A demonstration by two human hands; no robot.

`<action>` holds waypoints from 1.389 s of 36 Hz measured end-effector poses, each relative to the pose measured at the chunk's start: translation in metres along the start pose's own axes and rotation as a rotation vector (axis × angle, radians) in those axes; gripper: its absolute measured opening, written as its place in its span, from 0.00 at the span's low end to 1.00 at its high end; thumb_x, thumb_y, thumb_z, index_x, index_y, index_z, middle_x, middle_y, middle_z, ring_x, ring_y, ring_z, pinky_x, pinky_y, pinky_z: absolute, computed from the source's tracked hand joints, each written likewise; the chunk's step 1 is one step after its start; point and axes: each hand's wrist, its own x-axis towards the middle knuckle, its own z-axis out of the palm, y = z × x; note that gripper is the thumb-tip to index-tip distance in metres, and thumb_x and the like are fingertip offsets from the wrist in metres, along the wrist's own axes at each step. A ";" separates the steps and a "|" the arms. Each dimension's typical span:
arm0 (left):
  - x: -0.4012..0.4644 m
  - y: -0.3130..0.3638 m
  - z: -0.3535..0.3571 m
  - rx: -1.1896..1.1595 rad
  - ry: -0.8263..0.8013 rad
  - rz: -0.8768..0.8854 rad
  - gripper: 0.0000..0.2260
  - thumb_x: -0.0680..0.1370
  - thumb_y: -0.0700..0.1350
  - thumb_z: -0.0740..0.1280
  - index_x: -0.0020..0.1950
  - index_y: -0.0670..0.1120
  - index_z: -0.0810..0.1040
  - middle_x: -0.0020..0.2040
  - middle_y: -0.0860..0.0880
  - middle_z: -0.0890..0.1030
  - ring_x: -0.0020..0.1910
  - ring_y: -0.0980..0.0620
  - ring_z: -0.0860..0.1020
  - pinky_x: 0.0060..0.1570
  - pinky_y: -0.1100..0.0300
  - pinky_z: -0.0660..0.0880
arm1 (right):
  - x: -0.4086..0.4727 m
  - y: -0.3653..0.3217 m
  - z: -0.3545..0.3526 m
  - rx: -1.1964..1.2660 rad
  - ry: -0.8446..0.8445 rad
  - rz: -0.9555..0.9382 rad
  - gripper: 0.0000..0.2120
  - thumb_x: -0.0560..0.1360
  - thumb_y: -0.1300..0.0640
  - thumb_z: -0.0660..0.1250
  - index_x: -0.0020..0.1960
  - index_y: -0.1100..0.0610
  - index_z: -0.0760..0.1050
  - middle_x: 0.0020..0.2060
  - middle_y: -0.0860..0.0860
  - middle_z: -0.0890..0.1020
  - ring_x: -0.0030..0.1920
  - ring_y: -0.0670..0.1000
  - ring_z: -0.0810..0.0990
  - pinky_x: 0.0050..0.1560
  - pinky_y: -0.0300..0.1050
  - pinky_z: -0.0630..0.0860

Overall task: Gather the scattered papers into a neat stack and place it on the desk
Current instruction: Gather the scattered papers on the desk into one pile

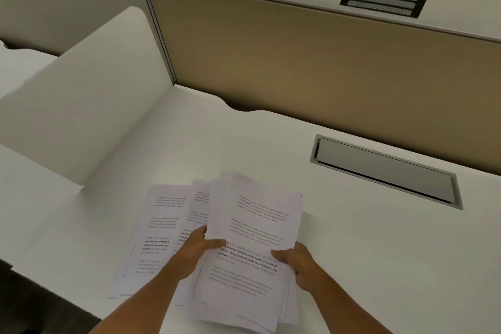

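A loose bundle of printed white papers (254,228) is held just above the white desk (366,238), its sheets fanned and uneven at the edges. My left hand (193,251) grips the bundle's left edge with the thumb on top. My right hand (296,260) grips its right edge, thumb over the printed text. More printed sheets (154,233) lie overlapping on the desk to the left, partly under the bundle and my left hand.
A white side divider (81,106) stands at the left. A tan back panel (311,62) runs along the desk's far edge. A grey cable hatch (385,171) is set into the desk at the right. The desk's front edge lies near the lower left.
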 end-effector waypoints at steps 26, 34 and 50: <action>-0.096 -0.035 0.059 0.339 0.558 0.042 0.27 0.64 0.43 0.80 0.59 0.45 0.74 0.54 0.46 0.81 0.50 0.46 0.81 0.53 0.50 0.79 | -0.092 0.032 -0.020 -0.068 -0.137 -0.096 0.25 0.68 0.66 0.78 0.64 0.63 0.78 0.54 0.58 0.86 0.54 0.59 0.85 0.62 0.58 0.78; -0.098 -0.035 0.019 0.445 0.660 0.044 0.28 0.61 0.48 0.80 0.57 0.51 0.74 0.49 0.51 0.82 0.43 0.50 0.83 0.48 0.47 0.81 | -0.075 0.030 0.021 -0.113 -0.108 -0.132 0.21 0.69 0.66 0.77 0.61 0.60 0.79 0.49 0.54 0.86 0.52 0.57 0.85 0.55 0.52 0.81; -0.014 0.000 -0.093 0.497 0.544 -0.006 0.17 0.66 0.43 0.77 0.53 0.45 0.79 0.49 0.49 0.83 0.45 0.49 0.82 0.48 0.52 0.81 | -0.001 0.004 0.151 -0.245 0.256 -0.148 0.10 0.73 0.64 0.72 0.43 0.49 0.80 0.41 0.49 0.84 0.42 0.52 0.82 0.52 0.48 0.81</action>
